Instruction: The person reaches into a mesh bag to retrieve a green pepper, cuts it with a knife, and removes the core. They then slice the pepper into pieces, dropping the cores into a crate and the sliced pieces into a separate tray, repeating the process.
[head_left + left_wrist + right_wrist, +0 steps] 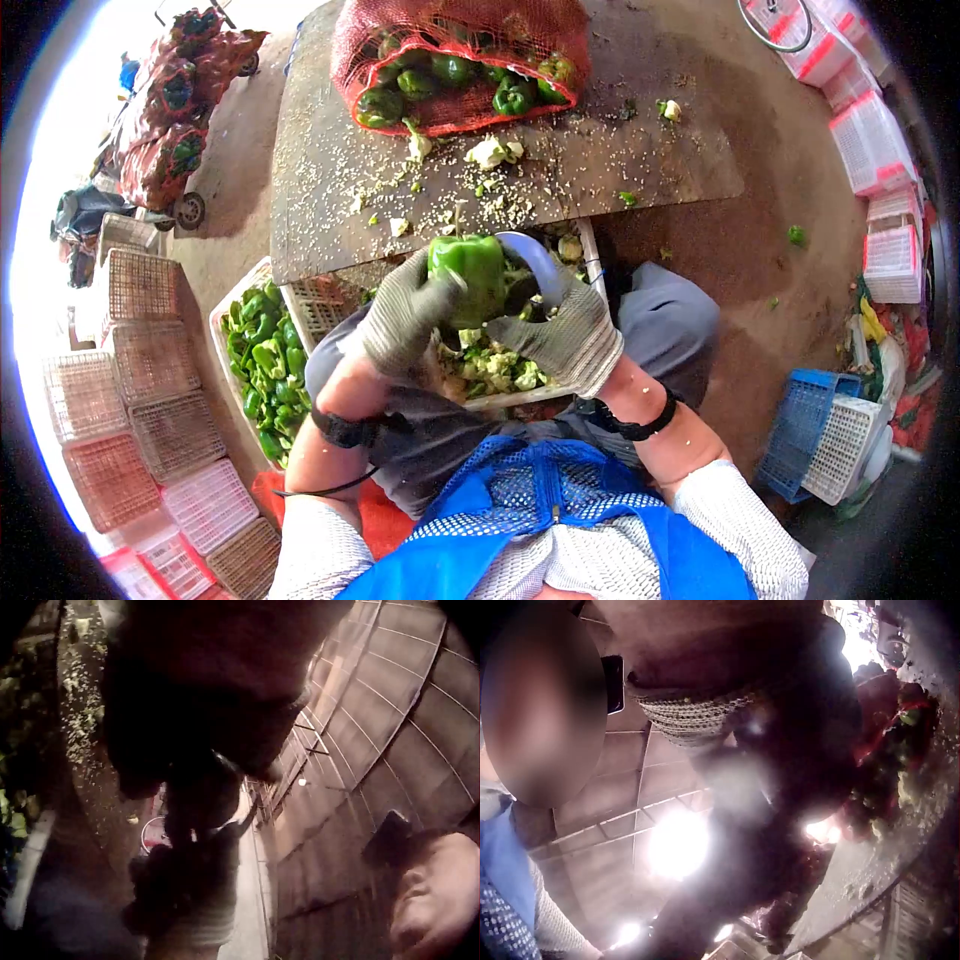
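Observation:
In the head view my gloved left hand point(398, 315) holds a green bell pepper point(467, 262), stem up, above a crate of pepper scraps point(495, 365). My gloved right hand point(572, 335) grips a curved, pale violet band-like tool point(535, 262) close against the pepper's right side. The tool's far end is hidden by the pepper and fingers. Both wrist views are dark; the left wrist view shows a gloved hand point(187, 892) in shadow, and the right wrist view shows a knitted glove cuff point(697, 720).
A red mesh bag point(460, 30) of green peppers lies open on the seed-strewn board point(680, 165). Pale pepper cores point(490, 152) lie before it. Left of my knees stands a crate of green peppers point(265, 350). Stacked crates point(150, 360) line the left; a blue crate point(805, 430) stands right.

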A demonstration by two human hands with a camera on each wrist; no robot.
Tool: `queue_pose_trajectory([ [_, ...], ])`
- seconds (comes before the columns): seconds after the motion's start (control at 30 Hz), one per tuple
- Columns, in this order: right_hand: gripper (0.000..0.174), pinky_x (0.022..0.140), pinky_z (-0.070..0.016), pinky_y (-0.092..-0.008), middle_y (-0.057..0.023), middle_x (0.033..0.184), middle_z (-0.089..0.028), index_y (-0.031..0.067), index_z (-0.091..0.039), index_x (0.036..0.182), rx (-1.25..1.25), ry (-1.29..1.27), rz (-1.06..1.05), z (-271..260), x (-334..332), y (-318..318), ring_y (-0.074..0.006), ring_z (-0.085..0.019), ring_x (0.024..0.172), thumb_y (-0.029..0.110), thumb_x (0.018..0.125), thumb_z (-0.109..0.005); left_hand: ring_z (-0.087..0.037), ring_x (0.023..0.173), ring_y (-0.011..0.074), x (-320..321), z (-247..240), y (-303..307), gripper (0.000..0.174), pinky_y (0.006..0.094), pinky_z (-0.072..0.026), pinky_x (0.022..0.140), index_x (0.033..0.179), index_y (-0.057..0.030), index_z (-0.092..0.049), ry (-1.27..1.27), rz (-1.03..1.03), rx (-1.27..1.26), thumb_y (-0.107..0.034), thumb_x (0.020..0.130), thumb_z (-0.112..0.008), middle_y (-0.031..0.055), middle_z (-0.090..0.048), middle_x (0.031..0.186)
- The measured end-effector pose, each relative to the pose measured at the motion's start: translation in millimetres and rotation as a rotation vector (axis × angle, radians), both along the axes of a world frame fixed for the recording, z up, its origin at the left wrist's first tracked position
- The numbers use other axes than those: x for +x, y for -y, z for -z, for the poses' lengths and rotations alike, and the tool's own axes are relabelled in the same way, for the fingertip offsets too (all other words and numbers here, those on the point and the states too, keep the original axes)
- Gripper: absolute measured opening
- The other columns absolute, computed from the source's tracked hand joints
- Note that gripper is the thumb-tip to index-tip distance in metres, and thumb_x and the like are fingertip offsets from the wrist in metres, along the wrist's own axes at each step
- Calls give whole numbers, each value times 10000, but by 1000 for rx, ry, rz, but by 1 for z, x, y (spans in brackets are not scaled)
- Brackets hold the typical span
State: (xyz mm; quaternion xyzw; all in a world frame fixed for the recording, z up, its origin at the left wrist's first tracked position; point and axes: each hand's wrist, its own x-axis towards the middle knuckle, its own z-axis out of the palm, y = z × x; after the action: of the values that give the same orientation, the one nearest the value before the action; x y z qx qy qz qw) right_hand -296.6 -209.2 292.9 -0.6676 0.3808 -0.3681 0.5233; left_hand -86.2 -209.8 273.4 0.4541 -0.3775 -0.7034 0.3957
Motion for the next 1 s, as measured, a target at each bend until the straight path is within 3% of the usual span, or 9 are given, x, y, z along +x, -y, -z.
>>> queue_pose_trajectory([
  [0.07,724,1023,-441,-372,-170,1321,-559,71,-431,1421,-96,-16,5,11,2,6,-299,-563,1199,306,821,-762,-633,981,138,-6,-35,8,554,303,-535,857,1235,-11,-558,245,86,27,-126,758,-814,60,-662,1093],
  [0.13,699,1016,-448,-381,-171,1296,-570,73,-455,1400,-169,13,41,19,5,14,-312,-572,1177,308,818,-763,-638,974,135,-13,-36,16,593,308,-544,861,1219,-7,-570,110,57,88,-54,703,-857,53,-675,1081],
  [0.33,776,988,-474,-383,-146,1243,-600,35,-496,1350,-219,-195,57,19,-12,31,-304,-607,1110,323,721,-849,-633,998,134,-15,3,34,712,309,-532,903,1216,-16,-587,68,148,42,-63,590,-922,44,-681,1089],
  [0.53,731,983,-472,-402,-151,1225,-603,41,-520,1320,-147,-272,35,24,-23,63,-314,-592,1122,320,721,-832,-594,1095,149,-34,38,46,800,317,-491,969,1311,-15,-520,-83,0,-28,-135,625,-914,51,-626,1200],
  [0.57,712,964,-479,-398,-154,1218,-590,37,-523,1291,-143,-302,44,35,-23,65,-319,-588,1110,311,713,-836,-565,1147,165,-31,36,54,832,326,-459,1010,1360,-5,-462,55,99,28,-143,665,-900,73,-592,1254],
  [0.67,699,952,-484,-385,-149,1197,-582,41,-512,1275,12,-290,52,47,-15,61,-316,-594,1084,295,711,-837,-531,1197,204,-21,32,62,539,333,-439,1016,1395,-12,-403,234,323,-132,-236,955,-620,103,-563,1292],
  [0.7,711,948,-485,-383,-151,1182,-577,44,-498,1270,-66,-333,45,53,-11,60,-322,-593,1067,256,690,-851,-558,1136,223,-25,27,62,415,327,-452,972,1324,-2,-468,260,250,-93,-285,1021,-472,104,-581,1233],
  [0.93,738,950,-480,-406,-172,1180,-582,43,-479,1288,-87,-293,198,67,4,54,-343,-586,1099,158,663,-855,-579,940,182,-59,50,39,258,301,-475,863,1142,5,-571,603,-268,-449,-199,1016,-475,104,-605,1049],
  [1.0,734,933,-485,-419,-183,1166,-583,44,-484,1272,-126,-228,176,69,10,54,-373,-586,1078,186,656,-859,-586,924,171,-64,36,35,260,295,-483,848,1126,1,-575,411,-357,-216,-211,1020,-468,96,-606,1058],
])
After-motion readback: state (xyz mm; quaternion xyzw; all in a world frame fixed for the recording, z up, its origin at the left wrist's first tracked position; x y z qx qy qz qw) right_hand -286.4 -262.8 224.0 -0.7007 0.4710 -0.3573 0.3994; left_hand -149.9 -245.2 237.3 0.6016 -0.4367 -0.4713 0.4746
